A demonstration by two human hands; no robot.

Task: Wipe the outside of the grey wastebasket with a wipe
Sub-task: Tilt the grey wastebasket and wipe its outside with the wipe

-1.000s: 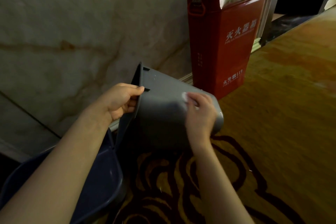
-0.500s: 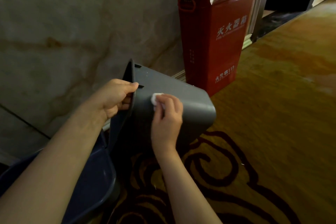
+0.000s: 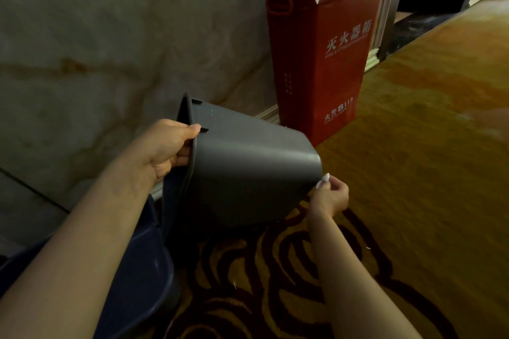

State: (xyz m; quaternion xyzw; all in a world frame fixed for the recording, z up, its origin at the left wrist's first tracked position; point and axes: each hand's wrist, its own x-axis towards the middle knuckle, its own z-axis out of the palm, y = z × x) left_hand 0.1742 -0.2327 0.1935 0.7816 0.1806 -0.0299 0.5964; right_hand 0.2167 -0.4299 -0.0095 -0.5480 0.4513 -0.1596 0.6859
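The grey wastebasket [image 3: 248, 170] is tipped on its side above the carpet, its open mouth to the left and its base to the right. My left hand [image 3: 168, 148] grips its rim, thumb on the outside and fingers inside. My right hand [image 3: 330, 195] pinches a small white wipe [image 3: 322, 180] at the lower right corner of the base, touching the edge. The basket's inside is hidden.
A tall red fire-extinguisher box [image 3: 322, 63] stands against the marble wall [image 3: 96, 36] just behind the basket. A dark blue plastic bin [image 3: 137, 278] sits at the lower left under my left arm. Patterned gold and brown carpet [image 3: 413, 173] spreads to the right.
My right hand with the wipe has slid from near the rim, along the basket's side, down to the lower right corner of the base. My left hand keeps its grip.
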